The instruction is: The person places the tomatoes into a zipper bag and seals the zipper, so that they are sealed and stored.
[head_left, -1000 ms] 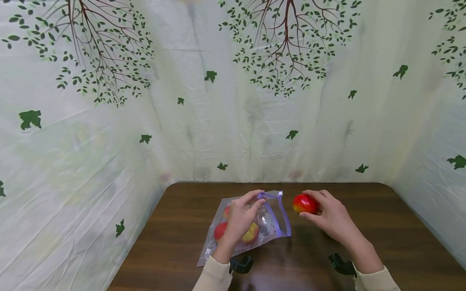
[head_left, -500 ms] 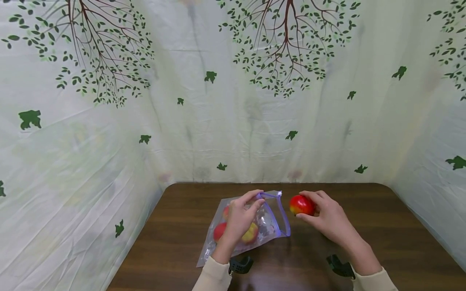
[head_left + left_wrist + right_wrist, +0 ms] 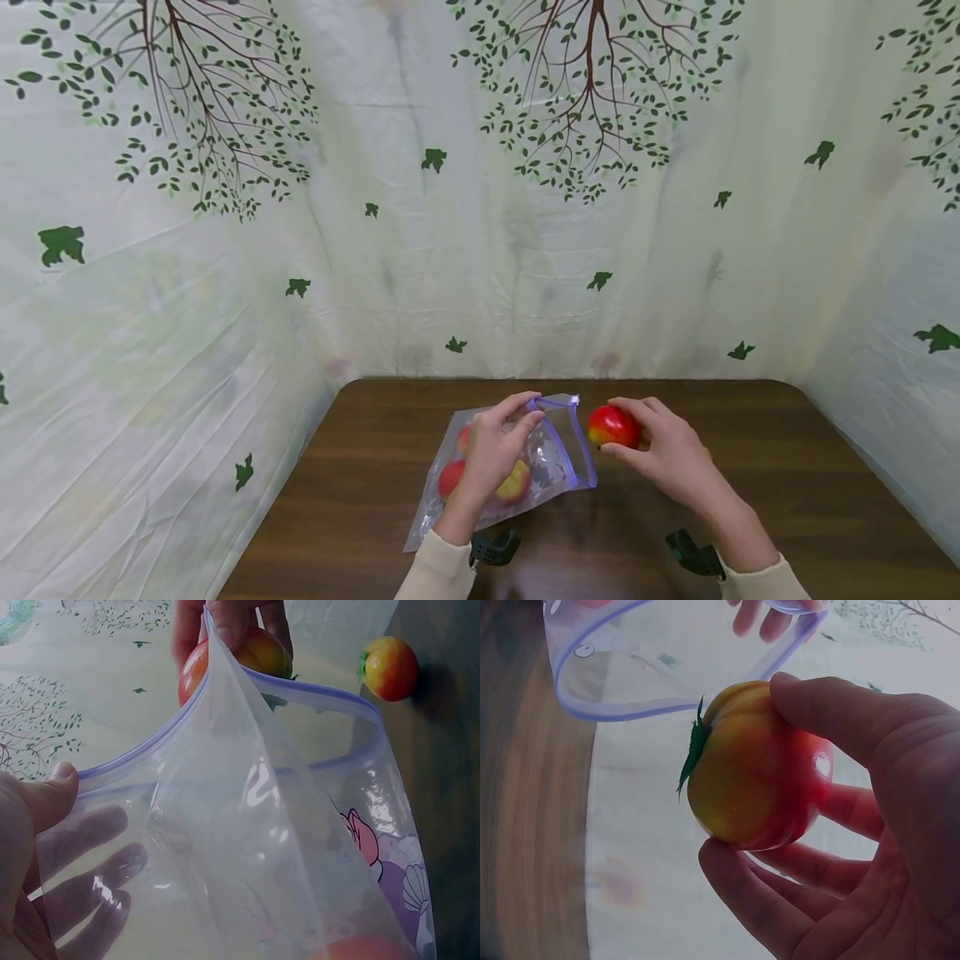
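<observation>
My left hand (image 3: 491, 454) pinches the rim of a clear zip bag (image 3: 546, 457) with a purple seal. In the left wrist view its thumb lies outside the bag (image 3: 225, 825), with several fingers showing through the plastic. The bag's mouth gapes toward the right, and several red and yellow fruits (image 3: 514, 483) lie inside, partly covered by the hand. My right hand (image 3: 671, 454) holds a glossy red-and-yellow tomato (image 3: 613, 426) between thumb and fingers, just right of the mouth. A green calyx shows on this tomato (image 3: 750, 772) in the right wrist view, facing the bag.
Another red-and-yellow tomato (image 3: 391, 669) sits on the table beyond the bag in the left wrist view; in the head view the right hand mostly hides it. The brown wooden table (image 3: 360, 500) ends at a leaf-printed curtain (image 3: 517, 250) behind and at both sides.
My right hand has moved steadily left with the tomato, bringing it closer to the bag's mouth. The left hand and the bag have stayed in place.
</observation>
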The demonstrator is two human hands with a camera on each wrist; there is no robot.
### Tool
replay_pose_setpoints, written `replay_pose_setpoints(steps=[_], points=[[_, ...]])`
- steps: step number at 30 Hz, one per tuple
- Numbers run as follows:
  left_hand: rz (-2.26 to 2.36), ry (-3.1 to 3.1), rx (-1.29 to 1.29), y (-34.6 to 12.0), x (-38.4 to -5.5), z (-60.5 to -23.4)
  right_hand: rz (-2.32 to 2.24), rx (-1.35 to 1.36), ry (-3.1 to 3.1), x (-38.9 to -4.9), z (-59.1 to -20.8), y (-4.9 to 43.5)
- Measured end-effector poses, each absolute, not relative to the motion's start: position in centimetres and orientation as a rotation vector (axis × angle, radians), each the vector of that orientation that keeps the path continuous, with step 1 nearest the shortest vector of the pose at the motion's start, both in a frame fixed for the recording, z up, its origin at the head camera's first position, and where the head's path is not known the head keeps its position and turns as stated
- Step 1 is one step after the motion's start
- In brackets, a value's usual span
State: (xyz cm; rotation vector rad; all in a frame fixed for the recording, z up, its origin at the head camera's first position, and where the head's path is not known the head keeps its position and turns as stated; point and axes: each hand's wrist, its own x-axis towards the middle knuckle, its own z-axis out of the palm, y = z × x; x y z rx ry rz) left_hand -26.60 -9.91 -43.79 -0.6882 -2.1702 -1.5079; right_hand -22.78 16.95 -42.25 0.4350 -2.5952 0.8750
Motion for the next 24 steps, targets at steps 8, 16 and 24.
replay_pose_setpoints(steps=[8,16,24], points=[[-1.53,-2.148,-0.692,-10.0,-26.5,-43.6,0.872,0.45,-2.588,-22.8,-42.4,16.4],[-1.545,-2.141,-0.693,-10.1,-26.5,-43.6,0.914,0.452,-2.595,-22.7,-42.5,15.9],[-1.549,-2.131,-0.684,-10.1,-26.5,-43.6,1.001,0.466,-2.605,-22.7,-42.6,15.3]])
